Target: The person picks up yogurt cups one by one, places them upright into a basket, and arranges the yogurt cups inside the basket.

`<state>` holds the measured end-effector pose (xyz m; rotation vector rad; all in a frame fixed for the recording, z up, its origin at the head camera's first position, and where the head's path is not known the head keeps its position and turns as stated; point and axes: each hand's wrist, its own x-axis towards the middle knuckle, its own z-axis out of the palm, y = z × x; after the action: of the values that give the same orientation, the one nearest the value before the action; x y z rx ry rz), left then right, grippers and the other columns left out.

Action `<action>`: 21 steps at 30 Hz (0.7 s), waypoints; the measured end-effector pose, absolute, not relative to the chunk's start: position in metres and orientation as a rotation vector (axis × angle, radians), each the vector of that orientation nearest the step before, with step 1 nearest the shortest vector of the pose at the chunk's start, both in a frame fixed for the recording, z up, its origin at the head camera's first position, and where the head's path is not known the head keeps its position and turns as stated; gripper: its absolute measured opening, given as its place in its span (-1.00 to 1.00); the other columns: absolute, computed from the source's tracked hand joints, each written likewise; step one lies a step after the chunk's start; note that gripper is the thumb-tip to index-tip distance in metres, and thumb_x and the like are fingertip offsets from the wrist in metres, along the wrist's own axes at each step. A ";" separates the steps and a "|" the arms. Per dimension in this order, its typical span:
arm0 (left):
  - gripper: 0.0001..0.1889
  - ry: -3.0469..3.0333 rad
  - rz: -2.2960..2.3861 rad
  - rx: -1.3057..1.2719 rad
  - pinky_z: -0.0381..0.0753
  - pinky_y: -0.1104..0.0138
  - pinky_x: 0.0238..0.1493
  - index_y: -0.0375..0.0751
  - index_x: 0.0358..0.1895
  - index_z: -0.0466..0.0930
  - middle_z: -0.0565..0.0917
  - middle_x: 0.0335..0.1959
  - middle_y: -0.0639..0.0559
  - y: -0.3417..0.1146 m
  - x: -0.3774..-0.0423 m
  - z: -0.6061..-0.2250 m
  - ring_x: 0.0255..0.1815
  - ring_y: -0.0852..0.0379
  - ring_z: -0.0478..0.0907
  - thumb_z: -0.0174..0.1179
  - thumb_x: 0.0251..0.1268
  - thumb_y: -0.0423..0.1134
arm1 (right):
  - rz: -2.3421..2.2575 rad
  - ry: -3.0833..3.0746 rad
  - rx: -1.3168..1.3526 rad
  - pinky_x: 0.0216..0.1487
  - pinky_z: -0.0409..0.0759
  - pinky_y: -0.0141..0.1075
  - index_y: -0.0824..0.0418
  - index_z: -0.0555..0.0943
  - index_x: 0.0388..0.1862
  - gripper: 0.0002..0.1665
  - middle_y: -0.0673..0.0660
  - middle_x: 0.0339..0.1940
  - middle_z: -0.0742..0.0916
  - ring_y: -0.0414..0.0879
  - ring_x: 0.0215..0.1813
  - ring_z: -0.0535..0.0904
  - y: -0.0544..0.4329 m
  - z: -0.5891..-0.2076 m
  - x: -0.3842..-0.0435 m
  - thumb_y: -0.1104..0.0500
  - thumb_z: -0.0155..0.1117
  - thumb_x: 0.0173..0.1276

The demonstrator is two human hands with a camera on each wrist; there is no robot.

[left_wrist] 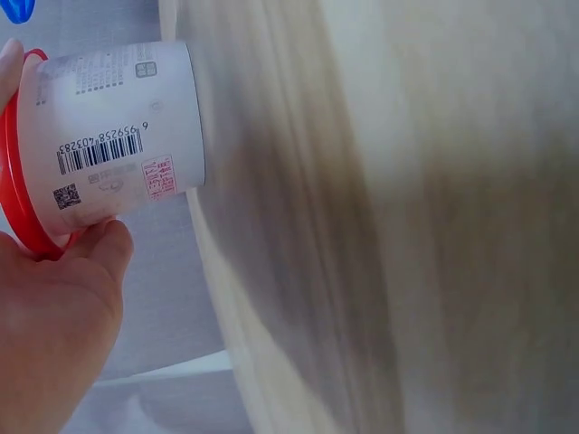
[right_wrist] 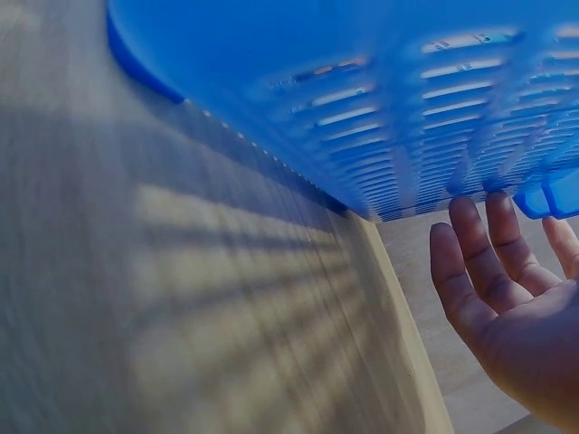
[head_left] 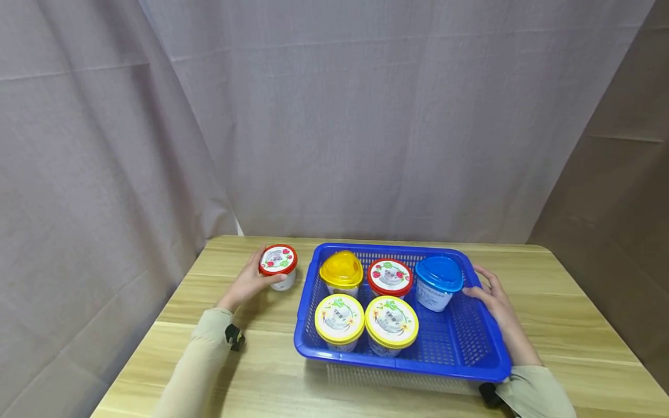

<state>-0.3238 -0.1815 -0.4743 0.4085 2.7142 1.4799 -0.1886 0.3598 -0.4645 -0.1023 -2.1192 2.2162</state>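
Observation:
My left hand (head_left: 248,284) grips a white tub with a red lid (head_left: 278,259), left of the blue basket (head_left: 449,370). Its thumb and fingers wrap the lid rim; a barcode shows on the tub's side (left_wrist: 113,127) in the left wrist view, its base close over the table. At the basket's right rim is my right hand (head_left: 496,302), thumb over the rim and fingers against the outer slatted wall. Inside the basket stand a tub with a domed yellow lid (head_left: 342,270), a red-lidded tub (head_left: 389,277), a blue-lidded tub (head_left: 439,274) and two round yellow-lidded tubs (head_left: 392,323).
Everything stands on a wood-grain table (head_left: 272,371), whose far edge runs just behind the basket. A grey curtain (head_left: 366,128) hangs beyond that edge, with a browner cloth (head_left: 617,186) on the right.

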 end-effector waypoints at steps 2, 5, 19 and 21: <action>0.26 2.707 1.505 0.403 -0.05 -0.14 0.53 -0.24 0.64 -0.21 -0.04 0.62 -0.29 -0.180 -0.323 -0.475 0.60 -0.23 -0.05 0.52 0.07 0.10 | 2.223 -2.108 -0.099 -0.23 0.72 -0.29 -0.30 0.28 0.33 -0.41 -0.35 -0.16 0.71 -0.23 -0.20 0.72 0.360 -0.464 -0.189 0.28 0.08 0.53; 0.24 2.698 1.538 0.405 -0.04 -0.15 0.53 -0.26 0.63 -0.20 -0.01 0.61 -0.30 -0.179 -0.323 -0.477 0.59 -0.24 -0.02 0.52 0.08 0.07 | 2.223 -2.105 -0.096 -0.23 0.72 -0.29 -0.30 0.28 0.33 -0.41 -0.35 -0.16 0.70 -0.23 -0.19 0.72 0.360 -0.464 -0.189 0.28 0.09 0.53; 0.18 2.590 1.681 0.380 0.03 -0.09 0.53 -0.27 0.61 -0.15 0.22 0.50 -0.29 -0.178 -0.321 -0.478 0.52 -0.18 0.16 0.54 0.09 -0.04 | 2.245 -2.075 -0.058 -0.23 0.72 -0.28 -0.28 0.29 0.32 -0.42 -0.34 -0.14 0.70 -0.22 -0.19 0.73 0.359 -0.464 -0.189 0.30 0.08 0.52; 0.17 2.565 1.707 0.379 0.03 -0.08 0.53 -0.26 0.60 -0.14 0.25 0.49 -0.29 -0.179 -0.320 -0.478 0.51 -0.18 0.17 0.54 0.10 -0.06 | 2.245 -2.082 -0.062 -0.23 0.72 -0.27 -0.28 0.28 0.34 -0.41 -0.34 -0.14 0.70 -0.22 -0.19 0.72 0.359 -0.465 -0.189 0.29 0.08 0.52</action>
<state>-0.3200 -0.1786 -0.4783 0.3790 2.5650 1.7070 -0.1886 0.3595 -0.4649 -0.0624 -2.0824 2.2445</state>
